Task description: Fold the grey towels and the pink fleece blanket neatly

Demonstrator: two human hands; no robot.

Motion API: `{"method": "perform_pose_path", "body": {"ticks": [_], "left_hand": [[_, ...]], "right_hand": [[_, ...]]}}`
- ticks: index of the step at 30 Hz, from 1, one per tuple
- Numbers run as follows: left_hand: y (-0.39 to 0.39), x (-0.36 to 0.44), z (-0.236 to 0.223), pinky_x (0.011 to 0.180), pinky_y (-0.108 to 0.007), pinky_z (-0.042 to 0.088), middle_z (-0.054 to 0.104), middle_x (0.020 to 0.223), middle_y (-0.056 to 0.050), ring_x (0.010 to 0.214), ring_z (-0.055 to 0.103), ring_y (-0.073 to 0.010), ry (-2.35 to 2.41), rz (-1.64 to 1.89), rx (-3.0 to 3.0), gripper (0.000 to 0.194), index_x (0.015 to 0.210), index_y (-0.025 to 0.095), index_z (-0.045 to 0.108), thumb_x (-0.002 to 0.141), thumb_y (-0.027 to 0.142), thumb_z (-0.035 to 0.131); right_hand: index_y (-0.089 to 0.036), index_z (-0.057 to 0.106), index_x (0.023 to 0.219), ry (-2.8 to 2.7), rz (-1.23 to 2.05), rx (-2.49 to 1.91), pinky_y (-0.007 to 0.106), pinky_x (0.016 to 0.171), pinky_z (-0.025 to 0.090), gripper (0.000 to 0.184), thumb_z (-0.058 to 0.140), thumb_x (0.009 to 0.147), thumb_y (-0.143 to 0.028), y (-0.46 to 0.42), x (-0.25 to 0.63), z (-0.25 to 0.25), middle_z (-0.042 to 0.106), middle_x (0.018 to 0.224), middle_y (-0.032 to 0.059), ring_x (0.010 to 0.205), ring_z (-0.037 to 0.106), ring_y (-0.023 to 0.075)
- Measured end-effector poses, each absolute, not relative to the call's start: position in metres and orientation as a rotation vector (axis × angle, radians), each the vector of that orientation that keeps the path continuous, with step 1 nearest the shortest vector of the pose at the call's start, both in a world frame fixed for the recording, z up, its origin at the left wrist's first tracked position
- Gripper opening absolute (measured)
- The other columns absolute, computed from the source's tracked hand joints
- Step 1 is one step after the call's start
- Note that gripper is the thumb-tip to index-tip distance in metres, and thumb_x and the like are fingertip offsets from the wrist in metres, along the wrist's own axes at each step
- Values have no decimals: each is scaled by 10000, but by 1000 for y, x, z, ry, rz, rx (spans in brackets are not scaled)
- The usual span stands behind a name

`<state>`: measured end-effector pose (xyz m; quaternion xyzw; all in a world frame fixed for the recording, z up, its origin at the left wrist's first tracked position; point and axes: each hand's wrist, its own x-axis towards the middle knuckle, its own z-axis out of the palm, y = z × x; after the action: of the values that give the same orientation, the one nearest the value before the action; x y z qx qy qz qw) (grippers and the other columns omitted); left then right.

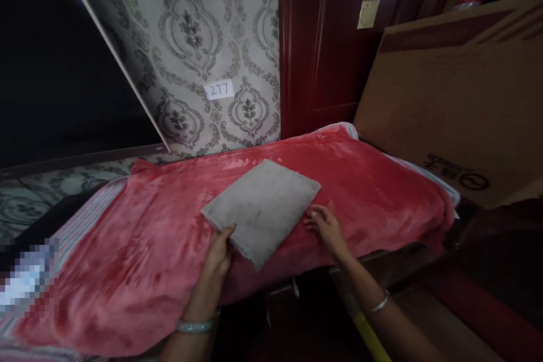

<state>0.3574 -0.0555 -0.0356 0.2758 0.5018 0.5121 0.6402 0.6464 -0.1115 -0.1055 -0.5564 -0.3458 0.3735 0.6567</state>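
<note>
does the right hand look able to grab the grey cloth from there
Probably yes: the right hand is loosely open beside the grey cloth, with nothing visible blocking it; the left hand holds only the near left edge.

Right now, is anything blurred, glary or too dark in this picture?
Head view: dim overall, nearly black beneath the red blanket; head view, lower left: a pixelated patch hides detail; head view, centre: right hand looks slightly soft, grey sheet without glare.
</note>
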Motion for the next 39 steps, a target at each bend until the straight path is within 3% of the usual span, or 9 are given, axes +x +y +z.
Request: {"method": "perform_pose_path", "body": {"ticks": [3,7,12,16,19,22,25,33,39], "left_hand": [[-64,370,-22,798,-326,628,765,1151,-69,1101,714,-281,1145,1232,633,334,1041,208,684,716,151,731],[-94,389,-19,742,-294,619,751,1191,-52,1067,718,-257,1054,1296,678,377,1094,237,667,732,220,773],[-128,390,-38,768,-326,612,747,1110,-55,950,728,-223,1005,1204,558,378,1042,236,648,695,198,794],[-123,364,-39,715,-338,608,727,880,-68,742,706,-200,904,1153,324,185,910,191,626,737,154,682],[-110,341,-31,708,-366,608,714,858,-77,759,716,-221,774,1230,201,81,854,198,597,776,176,603],[-94,322,-26,805,-453,615,732,984,-120,910,734,-273,696,1242,171,94,882,198,609,811,225,554],[-72,305,-27,819,-495,613,745,967,-140,892,739,-289,657,1155,214,150,909,185,627,851,284,530],[3,280,-24,706,-392,614,762,787,-116,692,740,-260,748,849,452,279,1052,108,684,911,295,531],[36,298,-17,727,-341,600,781,827,-123,683,748,-252,886,609,631,336,1127,75,711,919,315,604]], "right_hand": [[-249,585,1110,-630,1209,-1096,473,862,599,505,685,770,-609,-127,620,-97,726,1052,104,860,734,265],[-246,615,1124,-578,1471,-933,495,943,579,523,543,836,-677,-133,592,-81,733,1155,133,1068,714,308],[-215,662,1042,-531,1496,-967,504,997,562,392,671,717,-435,-140,575,-83,750,1129,143,1145,680,343],[-193,701,982,-401,1520,-955,463,1013,557,361,734,630,-271,-145,573,-81,768,1082,106,1076,703,324],[-188,715,931,-274,1517,-938,418,987,567,341,761,594,-210,-146,572,-78,778,1023,81,1039,710,304],[-196,713,895,-207,1521,-929,423,968,573,308,760,590,-192,-144,572,-79,780,955,69,1030,710,304],[-199,706,873,-225,1547,-910,438,978,567,291,761,588,-190,-144,574,-83,778,922,62,1026,712,307],[-178,723,890,-267,1607,-943,407,973,557,327,815,584,-246,-149,589,-78,789,981,75,971,724,288],[-203,687,851,-357,1505,-865,358,830,568,235,799,656,-271,-135,624,-76,760,808,34,802,715,235]]}}
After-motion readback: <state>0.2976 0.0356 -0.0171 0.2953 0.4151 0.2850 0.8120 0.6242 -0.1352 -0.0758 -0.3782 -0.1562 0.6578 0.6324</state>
